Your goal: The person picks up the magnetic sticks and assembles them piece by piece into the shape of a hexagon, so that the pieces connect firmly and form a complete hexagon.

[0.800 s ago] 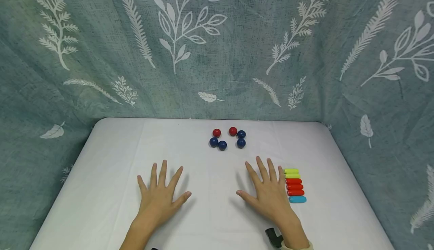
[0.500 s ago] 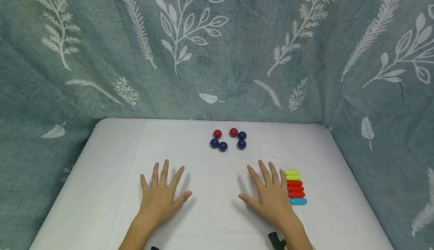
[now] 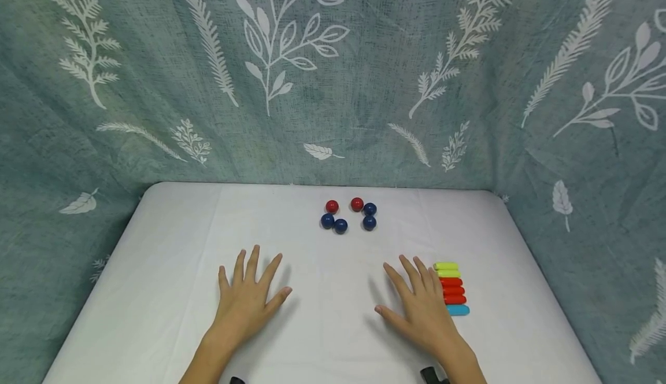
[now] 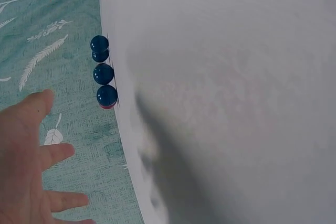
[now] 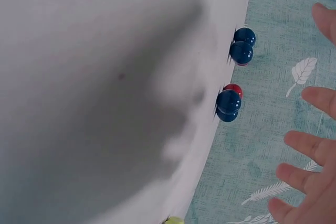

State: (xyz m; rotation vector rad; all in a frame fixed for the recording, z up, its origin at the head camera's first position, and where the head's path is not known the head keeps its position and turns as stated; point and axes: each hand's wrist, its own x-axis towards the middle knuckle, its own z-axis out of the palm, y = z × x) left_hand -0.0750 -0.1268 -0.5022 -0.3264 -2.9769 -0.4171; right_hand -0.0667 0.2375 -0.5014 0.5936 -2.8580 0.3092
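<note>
My left hand (image 3: 243, 309) hovers over the left part of the white table, palm down with fingers spread, holding nothing. On the right side my right hand (image 3: 424, 314) is spread the same way, its outer edge overlapping a row of short coloured sticks in the head view. That row runs from yellow-green sticks (image 3: 447, 270) through red sticks (image 3: 454, 291) to a blue stick (image 3: 458, 310). Farther back lie two red balls (image 3: 332, 206) and several dark blue balls (image 3: 340, 226), in two small groups. Both wrist views show the blue balls (image 4: 103, 74) beyond bare, spread fingers (image 5: 307, 147).
The white table (image 3: 166, 245) has rounded far corners. Behind it and at both sides hangs a green curtain (image 3: 364, 83) with white leaf prints. A black device (image 3: 432, 375) sits at my right wrist.
My right hand has drawn back slightly toward me and to the right, covering the near ends of the sticks a little more. The left hand has barely moved; balls and sticks stay in place.
</note>
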